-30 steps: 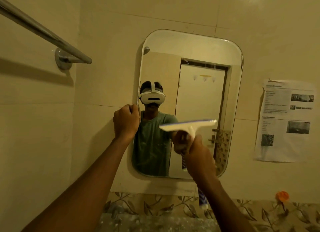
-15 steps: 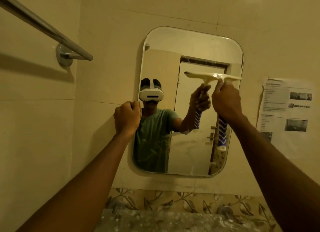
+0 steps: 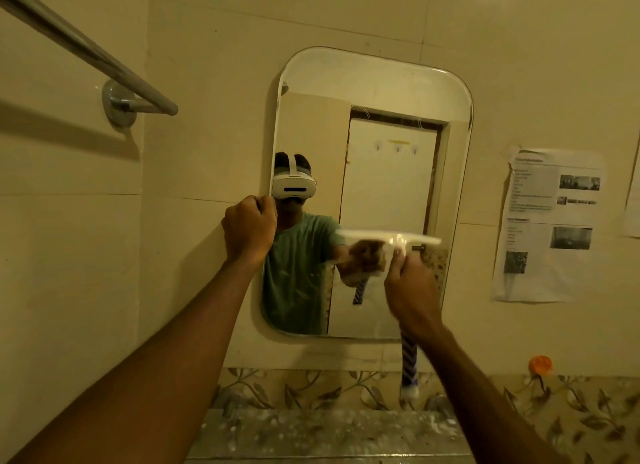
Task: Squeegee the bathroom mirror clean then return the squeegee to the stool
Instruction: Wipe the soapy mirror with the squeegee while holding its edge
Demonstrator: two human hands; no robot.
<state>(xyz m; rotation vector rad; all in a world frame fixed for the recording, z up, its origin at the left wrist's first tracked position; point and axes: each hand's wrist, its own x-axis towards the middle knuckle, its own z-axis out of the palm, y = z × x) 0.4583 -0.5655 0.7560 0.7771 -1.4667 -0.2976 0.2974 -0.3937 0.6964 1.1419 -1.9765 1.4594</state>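
My right hand (image 3: 410, 290) is closed around the squeegee (image 3: 388, 239) handle; its blade lies level above my knuckles, across the mirror's (image 3: 377, 93) middle right. My left hand (image 3: 250, 231), fisted, grips the mirror's left edge.

— What sort of room is this?
— A home bathroom: cream wall tiles (image 3: 194, 48), a wall mirror (image 3: 374, 93) and a metal towel rail (image 3: 86, 48) up to the left of the gripping hands.
— Anything else?
— A leaf-patterned tile border (image 3: 311, 389) below them.
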